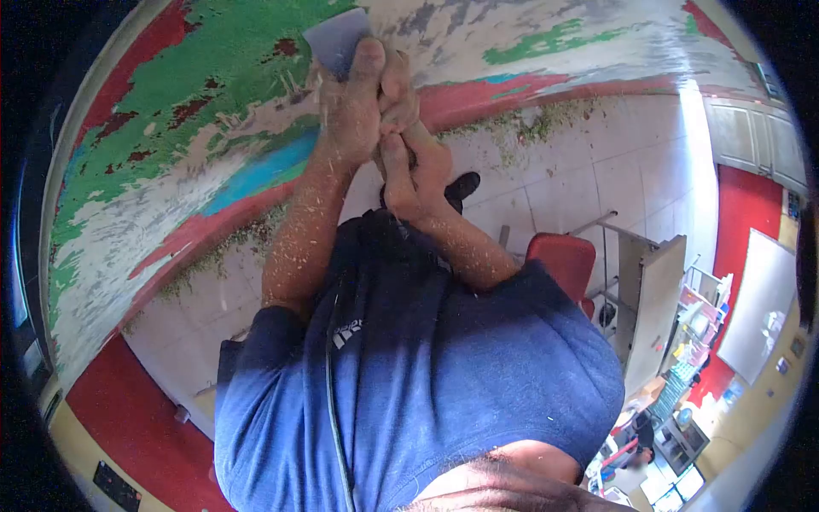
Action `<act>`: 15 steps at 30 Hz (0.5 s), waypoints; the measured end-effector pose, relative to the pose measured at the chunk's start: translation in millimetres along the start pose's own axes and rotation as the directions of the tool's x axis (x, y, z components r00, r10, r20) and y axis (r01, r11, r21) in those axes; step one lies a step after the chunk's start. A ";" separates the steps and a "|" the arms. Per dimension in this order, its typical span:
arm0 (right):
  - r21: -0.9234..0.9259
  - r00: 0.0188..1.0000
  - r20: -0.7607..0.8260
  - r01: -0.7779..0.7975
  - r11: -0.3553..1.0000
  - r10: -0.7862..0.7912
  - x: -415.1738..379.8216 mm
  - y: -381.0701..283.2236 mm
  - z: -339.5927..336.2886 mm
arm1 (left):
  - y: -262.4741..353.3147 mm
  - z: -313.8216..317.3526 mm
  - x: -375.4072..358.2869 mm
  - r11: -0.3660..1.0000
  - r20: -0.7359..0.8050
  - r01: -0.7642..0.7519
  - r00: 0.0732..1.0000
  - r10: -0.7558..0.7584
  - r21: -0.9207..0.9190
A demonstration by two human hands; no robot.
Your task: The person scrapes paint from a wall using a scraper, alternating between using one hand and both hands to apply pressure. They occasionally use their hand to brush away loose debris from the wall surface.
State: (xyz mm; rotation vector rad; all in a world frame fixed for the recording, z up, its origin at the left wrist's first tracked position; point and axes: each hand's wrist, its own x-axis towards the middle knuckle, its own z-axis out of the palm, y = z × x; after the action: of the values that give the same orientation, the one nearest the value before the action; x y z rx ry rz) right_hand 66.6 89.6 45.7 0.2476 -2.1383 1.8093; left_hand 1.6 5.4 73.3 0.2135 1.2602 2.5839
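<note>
A scraper with a wide grey blade (336, 39) rests against a wall (256, 51) of worn, peeling paint in green, white, red and blue. My left hand (351, 107) is closed on it, its thumb pressed along the blade. Just below, my right hand (418, 166) is closed too, fingers curled right against the left hand. The handle is hidden inside my hands. Paint flakes and dust cling to both forearms.
Paint chips (529, 128) litter the tiled floor (580, 183) along the wall's foot. To the right are a red chair (561, 264), a wooden desk (655, 299) and a cluttered work area, where another person (638, 444) is seen. A dark shoe (462, 186) shows below my hands.
</note>
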 end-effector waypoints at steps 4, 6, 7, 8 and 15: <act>0.061 0.977 0.051 -0.210 0.976 0.207 -20.0 20.9 -0.5 | -23.2 -13.9 -7.3 0.999 -0.052 0.024 0.998 -0.025 -0.026; 0.038 0.985 0.044 -0.168 0.985 0.167 -21.7 28.1 1.7 | -20.6 -11.2 -5.7 0.999 -0.116 0.047 0.992 -0.049 -0.020; 0.023 0.989 0.044 -0.144 0.989 0.143 -22.0 31.5 -0.2 | -21.9 -9.7 -4.5 0.998 -0.148 0.054 0.987 -0.057 -0.021; 0.003 0.988 0.072 -0.140 0.990 0.139 -24.7 31.7 -2.3 | -25.5 -13.5 -7.1 0.996 -0.132 0.052 0.989 -0.062 -0.075; -0.003 0.996 0.030 -0.081 0.997 0.081 -32.6 30.4 -2.1 | -31.8 -31.4 -12.9 0.969 0.015 0.099 0.995 -0.098 -0.226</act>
State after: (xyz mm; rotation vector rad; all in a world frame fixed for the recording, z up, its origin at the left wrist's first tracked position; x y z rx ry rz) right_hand 87.0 94.6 6.3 0.1913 -2.2002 1.8587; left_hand 11.6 -3.2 28.7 0.1077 0.9376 2.6120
